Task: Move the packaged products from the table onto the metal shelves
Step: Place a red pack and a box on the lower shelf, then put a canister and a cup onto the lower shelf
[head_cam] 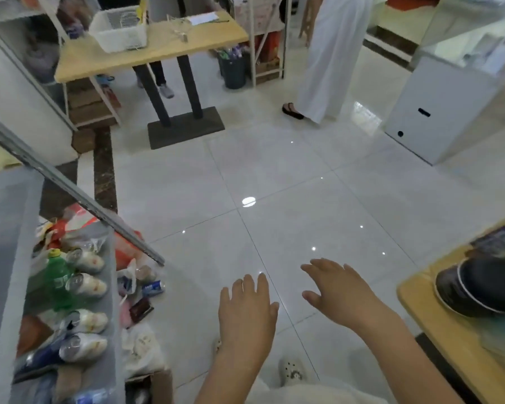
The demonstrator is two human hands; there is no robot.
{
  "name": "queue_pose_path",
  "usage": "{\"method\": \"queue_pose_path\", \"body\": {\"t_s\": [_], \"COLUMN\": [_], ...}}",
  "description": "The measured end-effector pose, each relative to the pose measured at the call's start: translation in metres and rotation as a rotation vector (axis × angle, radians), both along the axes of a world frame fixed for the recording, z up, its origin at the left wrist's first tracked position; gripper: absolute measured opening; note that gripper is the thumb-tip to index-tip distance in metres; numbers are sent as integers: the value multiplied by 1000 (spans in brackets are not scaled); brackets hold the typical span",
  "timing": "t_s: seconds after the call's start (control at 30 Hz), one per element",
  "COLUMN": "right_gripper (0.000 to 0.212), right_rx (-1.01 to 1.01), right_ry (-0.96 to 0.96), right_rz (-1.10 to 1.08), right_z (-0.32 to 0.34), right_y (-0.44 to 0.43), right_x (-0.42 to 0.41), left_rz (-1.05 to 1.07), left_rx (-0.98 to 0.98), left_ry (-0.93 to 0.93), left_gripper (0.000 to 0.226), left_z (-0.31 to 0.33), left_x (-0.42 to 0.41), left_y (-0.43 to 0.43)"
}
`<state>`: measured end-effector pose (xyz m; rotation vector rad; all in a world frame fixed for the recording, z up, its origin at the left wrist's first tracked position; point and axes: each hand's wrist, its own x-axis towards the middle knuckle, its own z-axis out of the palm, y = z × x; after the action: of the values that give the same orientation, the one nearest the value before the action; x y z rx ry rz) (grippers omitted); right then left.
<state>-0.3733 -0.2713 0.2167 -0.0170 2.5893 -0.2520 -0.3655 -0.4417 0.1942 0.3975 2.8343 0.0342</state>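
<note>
Spreading across most of the view, the pale tiled floor (303,185) lies between the metal shelf (3,258) at the left and the wooden desk (438,325) at the right edge. Over the tiles, the left grip (245,310) and the right grip (338,290) are empty, fingers straight and spread, touching nothing. A dark round package (484,287) sits on the desk, blurred. Wrapped products (85,284) lie in a row on the shelf, beside a green bottle (57,275).

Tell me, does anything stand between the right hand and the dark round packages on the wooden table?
Nothing visible does. The right hand is open over the floor tiles, and only open air lies between it and the dark round packages on the table.
</note>
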Motion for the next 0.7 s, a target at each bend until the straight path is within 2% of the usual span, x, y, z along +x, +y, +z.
{"method": "queue_pose_path", "body": {"t_s": [0.1,0.27,0.33,0.43,0.5,0.7], "right_gripper": [58,63,65,73,76,77], "right_rx": [18,66,90,113,95,121], "right_ry": [27,139,153,144,120,80], "right_rz": [-194,-559,-695,-857,-957,-1256], "right_z": [-2,3,6,8,11,16], "right_y": [48,92,92,86,81,69], "right_x": [36,97,123,164,194,293], "left_rz": [-184,-425,-532,-731,-818,-1069], "left_rx": [37,33,9,-32,-11,27], "left_ry": [29,92,13,-47,-6,-56], "left_gripper": [70,78,82,73,72,74], "left_z": [-14,-3,10,13,12,8], "left_x": [18,5,5,7,14,77], "left_y": [34,74,89,112,130,191]}}
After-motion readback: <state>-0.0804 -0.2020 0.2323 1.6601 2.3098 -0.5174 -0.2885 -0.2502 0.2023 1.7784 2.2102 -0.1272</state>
